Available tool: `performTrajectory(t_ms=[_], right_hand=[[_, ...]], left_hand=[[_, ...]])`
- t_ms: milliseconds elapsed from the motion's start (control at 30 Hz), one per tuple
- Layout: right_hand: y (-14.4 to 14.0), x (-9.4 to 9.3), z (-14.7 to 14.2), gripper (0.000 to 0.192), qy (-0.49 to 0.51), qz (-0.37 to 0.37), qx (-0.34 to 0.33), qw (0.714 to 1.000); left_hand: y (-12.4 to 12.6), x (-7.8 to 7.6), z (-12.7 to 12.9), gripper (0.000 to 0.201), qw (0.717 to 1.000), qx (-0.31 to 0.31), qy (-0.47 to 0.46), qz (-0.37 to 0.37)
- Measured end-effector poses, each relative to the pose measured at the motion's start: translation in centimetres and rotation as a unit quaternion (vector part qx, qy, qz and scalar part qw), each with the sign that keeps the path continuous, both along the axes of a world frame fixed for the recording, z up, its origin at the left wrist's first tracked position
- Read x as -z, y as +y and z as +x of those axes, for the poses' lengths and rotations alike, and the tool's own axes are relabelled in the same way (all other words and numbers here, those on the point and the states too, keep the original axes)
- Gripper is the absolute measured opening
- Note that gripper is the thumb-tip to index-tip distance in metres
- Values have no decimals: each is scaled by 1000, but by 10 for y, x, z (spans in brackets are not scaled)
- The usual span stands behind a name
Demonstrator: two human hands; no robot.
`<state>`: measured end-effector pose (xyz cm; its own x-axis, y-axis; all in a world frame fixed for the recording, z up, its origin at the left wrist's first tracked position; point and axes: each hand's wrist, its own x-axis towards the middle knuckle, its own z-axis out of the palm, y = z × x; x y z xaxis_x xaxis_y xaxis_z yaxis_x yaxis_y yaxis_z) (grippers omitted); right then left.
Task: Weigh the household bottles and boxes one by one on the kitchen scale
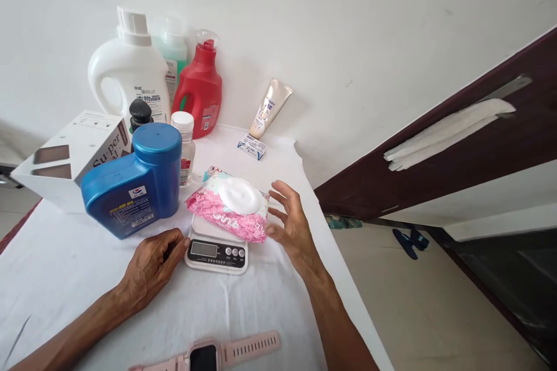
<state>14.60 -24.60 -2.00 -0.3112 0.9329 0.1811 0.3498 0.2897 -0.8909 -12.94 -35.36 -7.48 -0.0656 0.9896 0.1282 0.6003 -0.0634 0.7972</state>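
White wall (pixel 369 23) behind a cloth-covered table (pixel 278 324). Right hand (pixel 298 229) released, fingers parted beside the right end of a wipes pack (pixel 226 217) lying on a scale (pixel 217 264); contact unclear. Left hand (pixel 150 266) loosely curled at the scale's left edge; cannot tell whether grasping. Table edge near the right forearm (pixel 339 319), stretch of cloth (pixel 252 298) between scale and watch (pixel 203 357). Crowding the left: blue bottle (pixel 134 185), small bottle (pixel 185 153), box (pixel 52 188).

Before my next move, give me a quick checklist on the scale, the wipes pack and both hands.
1. Wipes pack on the scale: ok.
2. Pack's white lid shut: ok.
3. Scale's buttons uncovered: ok.
4. Display showing digits: not ok, none visible.
5. Right hand off the pack: cannot tell, thumb at its end.
6. Left hand off the scale: cannot tell, fingertips at its edge.
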Motion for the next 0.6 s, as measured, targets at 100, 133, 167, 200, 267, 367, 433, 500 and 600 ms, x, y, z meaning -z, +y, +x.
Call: performTrajectory(t_ms=[100, 133, 167, 200, 267, 367, 433, 500, 600], right_hand=[[1, -29, -23, 117, -110, 35, -58, 992], [3, -34, -31, 120, -150, 45, -74, 985], [5, -37, -38, 120, -191, 52, -84, 977], [8, -38, -45, 119, -228, 54, -88, 968], [13, -37, -54, 113, -281, 49, -74, 956], [17, -33, -57, 92, -283, 40, -47, 957], [18, -31, -53, 72, -245, 31, -39, 968], [17, -28, -48, 59, -197, 21, -35, 979], [13, -25, -44, 57, -134, 9, -14, 991]], left_hand=[[0, 0, -1, 46, 1000, 3, 4, -5], [-1, 0, -1, 46, 1000, 5, 5, -6], [-1, 0, -1, 46, 1000, 6, 5, -7], [-1, 0, -1, 46, 1000, 7, 5, -8], [-1, -1, 0, 46, 1000, 6, 3, -11], [-1, -2, 1, 47, 1000, 6, -3, -16], [0, -2, 1, 48, 1000, 6, -6, -17], [1, -1, 1, 48, 1000, 6, -8, -17], [1, 3, 1, 48, 1000, 4, -5, -19]])
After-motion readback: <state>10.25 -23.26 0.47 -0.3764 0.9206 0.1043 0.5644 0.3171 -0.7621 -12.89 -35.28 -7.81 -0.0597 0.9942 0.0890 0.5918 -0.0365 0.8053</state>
